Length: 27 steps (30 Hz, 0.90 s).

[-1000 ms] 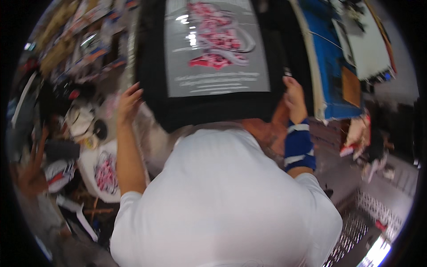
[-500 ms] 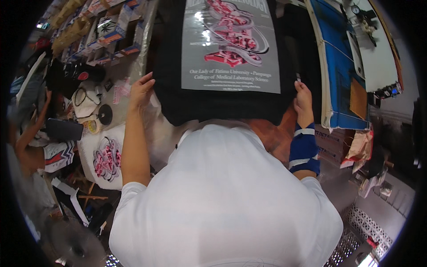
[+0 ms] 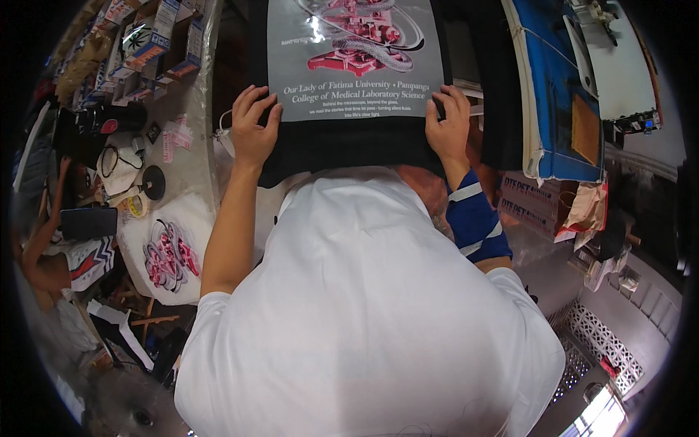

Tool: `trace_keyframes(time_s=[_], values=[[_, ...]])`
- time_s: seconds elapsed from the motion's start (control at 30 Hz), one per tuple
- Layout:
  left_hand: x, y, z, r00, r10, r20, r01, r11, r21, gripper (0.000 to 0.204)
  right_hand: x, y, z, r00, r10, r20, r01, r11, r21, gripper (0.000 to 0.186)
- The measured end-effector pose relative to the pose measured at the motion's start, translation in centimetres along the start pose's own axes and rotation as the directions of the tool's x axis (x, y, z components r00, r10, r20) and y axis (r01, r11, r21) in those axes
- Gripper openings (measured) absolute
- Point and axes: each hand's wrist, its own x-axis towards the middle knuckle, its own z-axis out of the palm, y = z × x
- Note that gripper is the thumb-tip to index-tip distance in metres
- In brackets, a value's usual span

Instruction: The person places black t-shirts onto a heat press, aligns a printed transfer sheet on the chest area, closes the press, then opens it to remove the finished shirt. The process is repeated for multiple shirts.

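A black shirt (image 3: pixel 349 142) lies in front of me, with a grey rectangular print sheet (image 3: pixel 291 22) on it bearing pink-red artwork and white lettering. My left hand (image 3: pixel 255 124) rests at the sheet's lower left corner, fingers bent and apart on the fabric and sheet edge. At the lower right corner, my right hand (image 3: pixel 448 124) lies likewise, fingers loosely curved and apart, a blue striped sleeve (image 3: pixel 470 215) on that forearm. Neither hand appears to grip anything. The underside of the shirt is hidden.
Right of the shirt is a blue padded, table-like piece (image 3: pixel 553 87), with printed cartons (image 3: pixel 524 204) below. At left are stacked boxes (image 3: pixel 138 40), a tape roll (image 3: pixel 137 205) and a white printed piece (image 3: pixel 131 247). Another person's arm (image 3: pixel 44 233) shows at far left.
My hands have left the shirt's side edges and moved inward and up onto the sheet's lower corners, fingers spreading. The shirt sits higher and slightly left in view than half a second ago.
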Motion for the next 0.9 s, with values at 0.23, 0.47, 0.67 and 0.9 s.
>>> trace_keyframes(time_s=[0.23,0.47,0.67,0.9], values=[[-0.2,-0.4,0.5,1.000,-0.003,-0.030,0.002,1.000,-0.013,0.020,0.0,0.0,0.0,1.000,-0.015,-0.012,0.015,1.000,-0.011,0.021],[-0.2,-0.4,0.6,0.999,0.006,-0.044,-0.007,1.000,-0.017,0.019,0.1,-0.1,0.0,0.999,-0.033,-0.015,0.033,0.999,-0.002,0.020],[-0.1,-0.1,0.6,0.998,0.002,-0.055,-0.003,1.000,-0.016,0.019,0.1,-0.1,-0.1,0.999,-0.036,-0.011,0.036,0.999,-0.002,0.020],[0.8,0.2,0.3,1.000,-0.016,-0.001,0.016,0.999,0.038,0.012,1.0,0.2,-0.4,0.999,0.033,-0.003,-0.032,0.999,0.025,0.017]])
